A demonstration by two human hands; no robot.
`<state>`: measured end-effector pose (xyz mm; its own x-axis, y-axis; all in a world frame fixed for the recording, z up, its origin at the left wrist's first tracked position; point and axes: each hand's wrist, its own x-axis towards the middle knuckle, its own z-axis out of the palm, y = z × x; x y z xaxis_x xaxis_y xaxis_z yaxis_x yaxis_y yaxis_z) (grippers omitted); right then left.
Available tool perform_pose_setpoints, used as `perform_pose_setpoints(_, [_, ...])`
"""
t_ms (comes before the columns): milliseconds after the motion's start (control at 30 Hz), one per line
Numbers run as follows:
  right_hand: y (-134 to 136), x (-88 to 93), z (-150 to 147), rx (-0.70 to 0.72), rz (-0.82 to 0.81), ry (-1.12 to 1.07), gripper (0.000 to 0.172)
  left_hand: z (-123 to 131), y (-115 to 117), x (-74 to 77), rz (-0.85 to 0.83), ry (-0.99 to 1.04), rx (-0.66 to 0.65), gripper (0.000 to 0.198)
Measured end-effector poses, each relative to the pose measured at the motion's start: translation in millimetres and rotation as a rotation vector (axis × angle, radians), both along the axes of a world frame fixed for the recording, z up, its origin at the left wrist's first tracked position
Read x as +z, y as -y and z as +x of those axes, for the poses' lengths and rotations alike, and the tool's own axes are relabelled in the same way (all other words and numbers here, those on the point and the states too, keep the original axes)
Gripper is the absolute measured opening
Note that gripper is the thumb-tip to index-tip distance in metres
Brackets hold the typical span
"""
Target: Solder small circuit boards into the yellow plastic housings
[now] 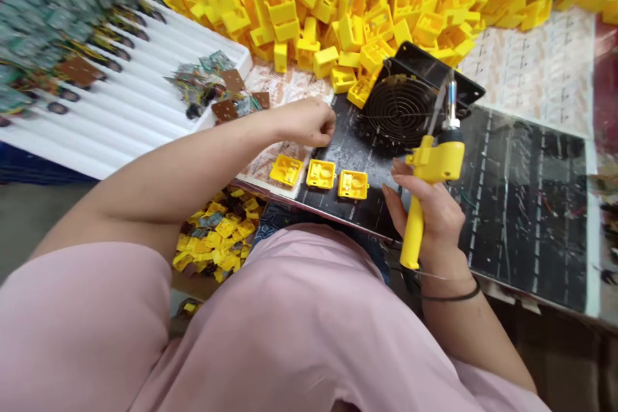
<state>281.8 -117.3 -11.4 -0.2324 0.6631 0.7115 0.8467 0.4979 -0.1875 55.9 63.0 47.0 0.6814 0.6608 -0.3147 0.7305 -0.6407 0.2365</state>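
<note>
My right hand grips a yellow-handled soldering iron, its metal shaft pointing up and away near a black fume extractor fan. My left hand hangs curled above the edge of a black work mat, fingers closed, and anything between them is hidden. Just below that hand, several open square yellow plastic housings sit in a row; the nearest to it is one at the middle of the row.
A large heap of yellow housings fills the far side. At left, a ridged white tray holds rows of small circuit boards, with loose boards and brown squares at its corner. Another yellow pile lies below the mat, near my pink-sleeved body.
</note>
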Motion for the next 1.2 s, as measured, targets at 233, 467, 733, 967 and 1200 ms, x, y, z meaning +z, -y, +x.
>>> perform_pose_setpoints(233, [-4.9,-0.3,24.3,-0.051,0.125,-0.072,0.04,7.7,88.9,26.7,-0.356,0.404,-0.448,0.025])
perform_pose_setpoints(467, [-2.8,4.2,26.0,-0.005,0.141,-0.141,0.061,-13.8,90.3,32.1,0.02,0.052,-0.408,0.039])
perform_pose_setpoints(733, [-4.3,-3.3,16.4,-0.006,0.091,-0.001,0.055,-125.7,7.0,13.0,0.53,-0.253,0.112,0.026])
perform_pose_setpoints(967, [-15.0,7.5,-8.2,0.079,0.051,0.104,0.042,-160.0,-44.4,40.0,0.15,0.551,0.7,0.042])
perform_pose_setpoints(1200, [-31.5,7.4,-44.5,0.164,-0.041,0.044,0.034,-150.0,-50.1,98.9,0.008,1.01,0.643,0.045])
